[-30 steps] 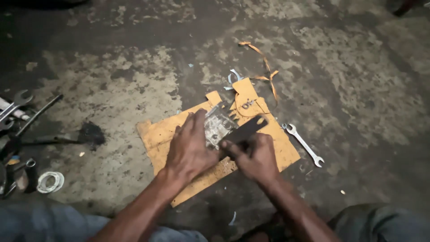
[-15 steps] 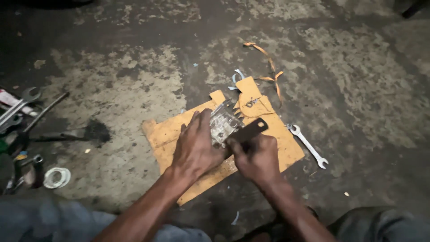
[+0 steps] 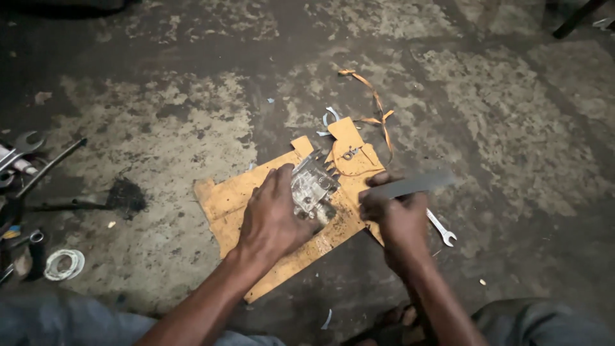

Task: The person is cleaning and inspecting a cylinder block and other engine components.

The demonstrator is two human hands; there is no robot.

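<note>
My left hand (image 3: 274, 214) presses down on a small silvery metal engine part (image 3: 313, 189) that lies on a torn piece of brown cardboard (image 3: 224, 205) on the floor. My right hand (image 3: 397, 221) grips a long flat grey metal file (image 3: 416, 184), held clear of the part and pointing to the right. The part's near side is hidden under my left fingers.
A silver open-ended spanner (image 3: 441, 227) lies right of the cardboard. An orange strap (image 3: 375, 106) curls beyond it. At the left edge lie spanners and rods (image 3: 25, 160), a dark stain (image 3: 125, 195) and a white ring (image 3: 63, 264). The concrete floor is stained and patchy.
My right hand has drawn the file off the metal part and swung it out to the right. My left hand stays on the part.
</note>
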